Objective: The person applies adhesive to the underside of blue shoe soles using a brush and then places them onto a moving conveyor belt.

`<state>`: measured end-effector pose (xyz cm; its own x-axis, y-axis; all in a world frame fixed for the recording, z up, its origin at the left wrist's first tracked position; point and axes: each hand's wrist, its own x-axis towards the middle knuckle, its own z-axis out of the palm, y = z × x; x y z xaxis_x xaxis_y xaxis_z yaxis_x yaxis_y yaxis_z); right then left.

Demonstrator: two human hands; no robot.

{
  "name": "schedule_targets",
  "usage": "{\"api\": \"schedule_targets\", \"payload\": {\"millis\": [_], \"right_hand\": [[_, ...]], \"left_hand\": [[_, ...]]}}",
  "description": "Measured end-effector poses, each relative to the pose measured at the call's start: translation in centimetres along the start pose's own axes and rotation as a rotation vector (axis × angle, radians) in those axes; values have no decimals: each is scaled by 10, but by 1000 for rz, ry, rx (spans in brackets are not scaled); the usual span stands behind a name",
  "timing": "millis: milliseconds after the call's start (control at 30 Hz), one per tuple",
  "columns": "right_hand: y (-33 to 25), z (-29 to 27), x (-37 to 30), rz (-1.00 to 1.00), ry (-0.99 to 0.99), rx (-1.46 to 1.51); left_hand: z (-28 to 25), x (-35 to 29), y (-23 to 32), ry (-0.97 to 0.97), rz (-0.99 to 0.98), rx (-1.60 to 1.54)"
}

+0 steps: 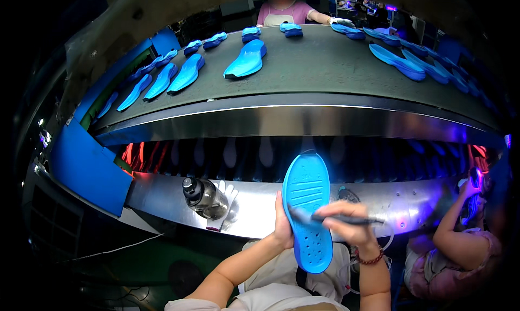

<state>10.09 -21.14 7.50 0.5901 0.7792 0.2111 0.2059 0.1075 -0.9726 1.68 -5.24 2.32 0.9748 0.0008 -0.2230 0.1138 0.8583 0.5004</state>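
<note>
My left hand (282, 220) grips the left edge of a bright blue shoe sole (307, 186), thumb along its rim. The sole is held nearly upright before me, its grooved and dotted face toward me. With my right hand (349, 221) I hold a brush (352, 220) by its dark handle, fingers closed round it. The bristle end lies across the middle of the sole and seems to touch it. A red bead bracelet is on my right wrist.
Several blue soles (246, 59) lie on the dark conveyor belt (303, 72) ahead. A dark bottle (205, 198) and a white glove (229, 194) are on the metal ledge (254, 208). One person (284, 12) stands across the belt; another (460, 251) works at my right.
</note>
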Motion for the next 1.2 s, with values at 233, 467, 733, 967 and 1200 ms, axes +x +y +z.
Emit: {"api": "schedule_targets", "payload": {"millis": [233,467,733,967,1200], "right_hand": [[-3,-4,-3,-7,193,44],[-17,-11,-15,-109,-15,253],[-24,-10,-14,-148,17,152],[-20,-8,-20,-297,-136,-106],[-21,-9,-26,-296,-154,-187]], "left_hand": [[15,1,3,103,48,15],[9,2,8,-278,108,41],[20,12,15,-206,247,-98],[8,17,25,-165,442,-178],[8,14,44,-180,464,-164]]}}
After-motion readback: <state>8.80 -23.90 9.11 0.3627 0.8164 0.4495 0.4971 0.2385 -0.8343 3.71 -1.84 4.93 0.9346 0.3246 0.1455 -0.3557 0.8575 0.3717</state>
